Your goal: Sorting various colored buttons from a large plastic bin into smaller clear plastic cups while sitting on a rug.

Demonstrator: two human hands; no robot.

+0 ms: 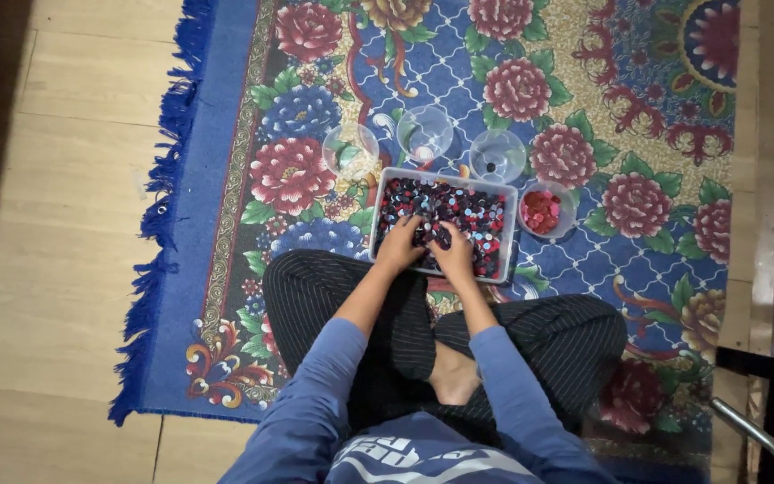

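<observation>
Where the flowered blue rug covers the pale wooden floor, sits cross-legged in dark pinstriped trousers and blue sleeves, facing a clear rectangular plastic tray. Brims with small round discs, mostly dark blue and black with red ones and a few pale blue ones mixed through, heaped loosely and filling the tray from wall to wall. Rests just ahead of the knees, its near edge close to the shins. Digs into the near half of the heap with both hands: left hand palm down, fingers curled into the discs; right hand just beside it, likewise bent over the pile; cannot tell whether either pinches a disc. Beyond the tray stand three clear round cups in a row, seemingly almost bare, and at the tray's right a fourth cup holding only red discs.
</observation>
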